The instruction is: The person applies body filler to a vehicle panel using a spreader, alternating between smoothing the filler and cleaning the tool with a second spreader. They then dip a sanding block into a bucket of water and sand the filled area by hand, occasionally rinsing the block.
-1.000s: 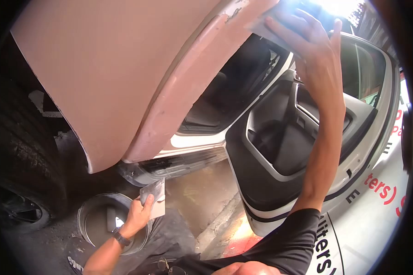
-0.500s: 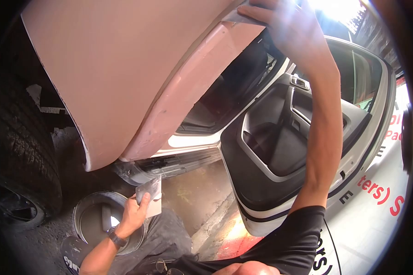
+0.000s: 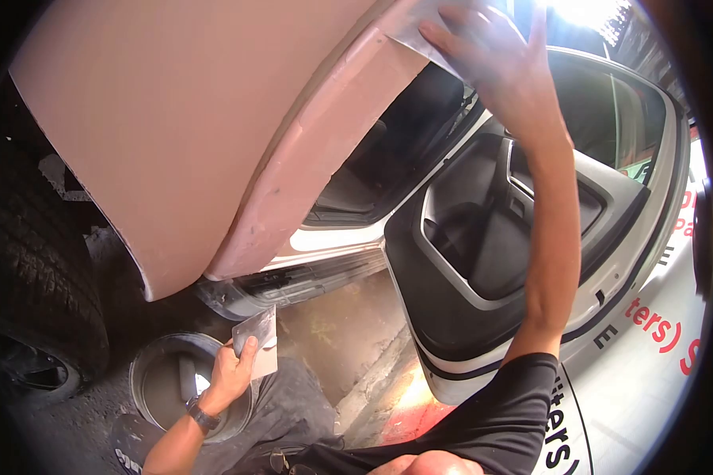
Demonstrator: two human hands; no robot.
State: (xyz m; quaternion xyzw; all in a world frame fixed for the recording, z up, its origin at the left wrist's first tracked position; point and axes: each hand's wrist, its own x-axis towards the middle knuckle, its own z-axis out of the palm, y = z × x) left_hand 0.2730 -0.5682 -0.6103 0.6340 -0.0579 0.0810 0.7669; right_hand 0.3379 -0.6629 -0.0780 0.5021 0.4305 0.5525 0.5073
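Observation:
My right hand (image 3: pixel 491 55) reaches up to the top of a pinkish, matte-coated car body panel (image 3: pixel 190 134). Its fingers are spread and somewhat blurred, pressing a thin grey sheet, which looks like sandpaper (image 3: pixel 412 33), over the edge of the door opening. Low on the left, my left hand (image 3: pixel 231 372) is closed, thumb on top, around folded sandpaper (image 3: pixel 257 328) with a grey face and a pale cream back. Below and beside that hand stands a round bucket (image 3: pixel 144 360) of murky water, with a pale block-like object (image 3: pixel 188 376) in it.
An open car door (image 3: pixel 467 237) with black trim stands right of my right arm. A dark tyre (image 3: pixel 40 261) is at the left. Beneath the door opening runs a black side step (image 3: pixel 301 285). A white printed sheet (image 3: pixel 650 380) with red letters lies at the right.
My right hand has shifted slightly along the panel edge, its fingers now more spread, and more of the sheet shows. My left hand has barely moved. The view has tilted a little.

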